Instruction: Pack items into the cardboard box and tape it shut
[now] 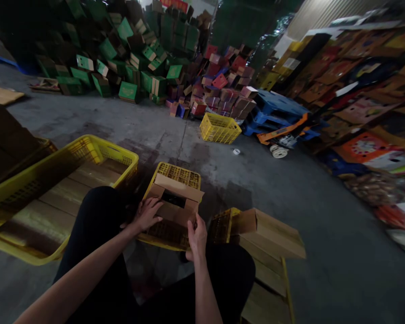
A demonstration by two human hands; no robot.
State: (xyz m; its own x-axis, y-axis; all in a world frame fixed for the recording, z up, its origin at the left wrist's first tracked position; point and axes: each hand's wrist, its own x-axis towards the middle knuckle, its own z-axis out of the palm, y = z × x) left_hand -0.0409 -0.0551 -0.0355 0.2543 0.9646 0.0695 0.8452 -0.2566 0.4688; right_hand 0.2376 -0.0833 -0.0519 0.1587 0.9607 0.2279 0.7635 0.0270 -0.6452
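A brown cardboard box (177,215) sits between my knees on an upturned-looking yellow plastic crate (178,173). Its flaps are folded partly inward, and a dark gap shows in the middle of its top. My left hand (146,216) grips the box's left end, fingers over the side flap and thumb toward the near flap. At the near right corner, my right hand (197,234) has its fingers and thumb closed on the cardboard edge. What lies inside the box is too dark to make out.
On my left stands a large yellow crate (121,155) holding flat closed cartons. To my right, another carton (273,231) rests on a stack. Farther off are a yellow basket (220,129), an orange pallet jack (283,130), blue pallets (280,105) and heaped green boxes (128,91).
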